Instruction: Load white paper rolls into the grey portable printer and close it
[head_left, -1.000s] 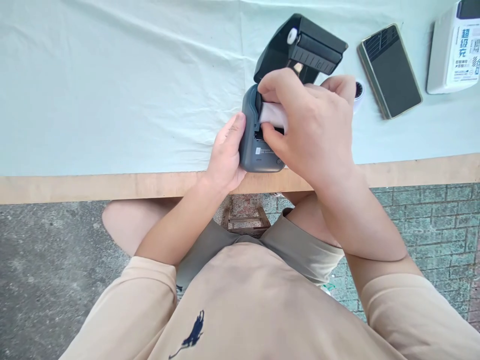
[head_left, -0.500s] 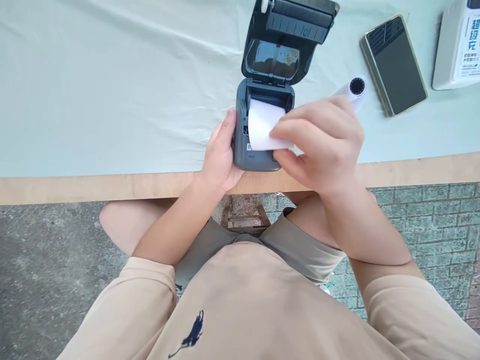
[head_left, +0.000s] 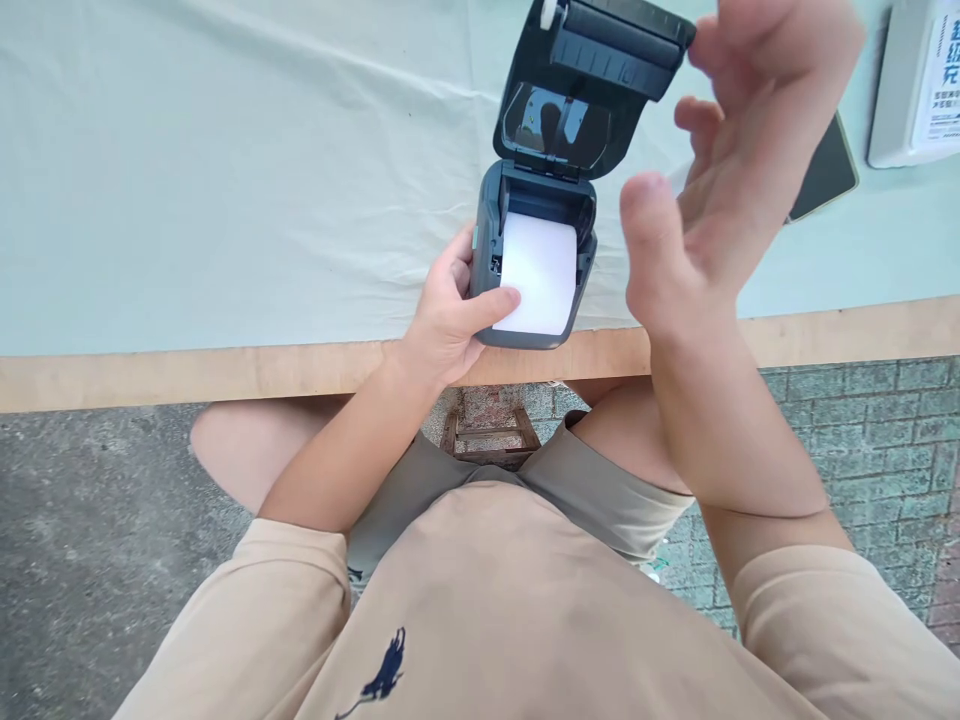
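Note:
A small dark portable label printer is held near the table's front edge, its lid swung up and back. White paper from inside lies over the printer's front. My left hand grips the printer from the left, its thumb pressing the paper down. My right hand is raised at the right with its fingers apart. Its fingertips are at the upper right corner of the lid; whether they touch it I cannot tell. Nothing shows in its palm.
A pale cloth covers the table, with a bare wooden front edge. Partly behind my right hand lies a dark phone. A white box with printed characters stands at the far right.
My right hand has let go of the paper and moved up and right to the lid's corner. My left thumb has come onto the paper, which now lies straighter over the front.

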